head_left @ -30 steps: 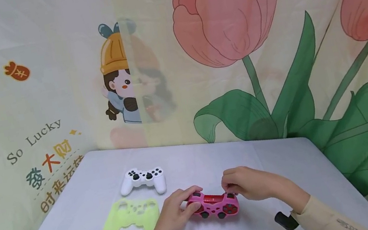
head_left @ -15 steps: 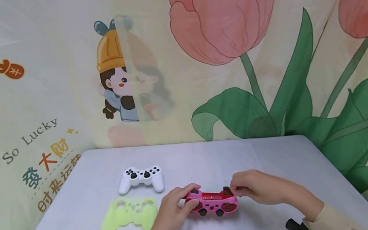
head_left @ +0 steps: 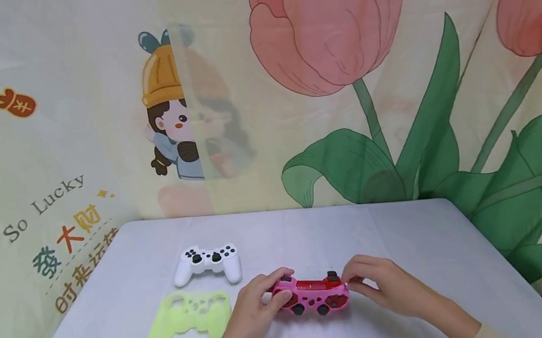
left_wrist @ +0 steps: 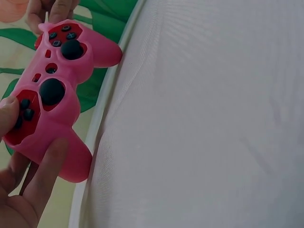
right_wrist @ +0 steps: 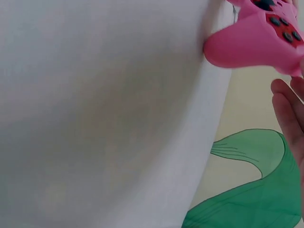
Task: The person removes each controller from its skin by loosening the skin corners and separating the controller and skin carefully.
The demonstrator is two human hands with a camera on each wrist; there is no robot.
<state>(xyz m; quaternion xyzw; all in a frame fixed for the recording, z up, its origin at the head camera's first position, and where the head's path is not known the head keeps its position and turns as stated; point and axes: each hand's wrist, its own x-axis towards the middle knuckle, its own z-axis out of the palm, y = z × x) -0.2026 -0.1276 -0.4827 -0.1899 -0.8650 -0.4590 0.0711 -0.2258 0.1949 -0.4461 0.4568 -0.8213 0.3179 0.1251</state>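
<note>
A red game controller (head_left: pixel 311 286) in a pink silicone cover (head_left: pixel 309 300) is held over the front middle of the table. My left hand (head_left: pixel 254 312) grips its left end, thumb on the button side beside the direction pad and fingers around the back in the left wrist view. At the other end, my right hand (head_left: pixel 388 287) pinches the cover's edge by the upper right corner. There the left wrist view has the pink rim (left_wrist: pixel 45 26) drawn out toward the fingertips. Red shell and dark shoulder buttons show along the top, outside the cover.
To the left lies a white game controller (head_left: pixel 208 263) with black sticks. Nearer me is a flat yellow-green silicone cover (head_left: pixel 191 317), partly behind my left wrist. A white cloth covers the table (head_left: pixel 370 236); a printed curtain (head_left: pixel 254 196) hangs behind.
My right hand has shifted slightly right and down, its fingers drawing the cover's edge outward. More red shell and the right shoulder buttons show. The left hand keeps its grip.
</note>
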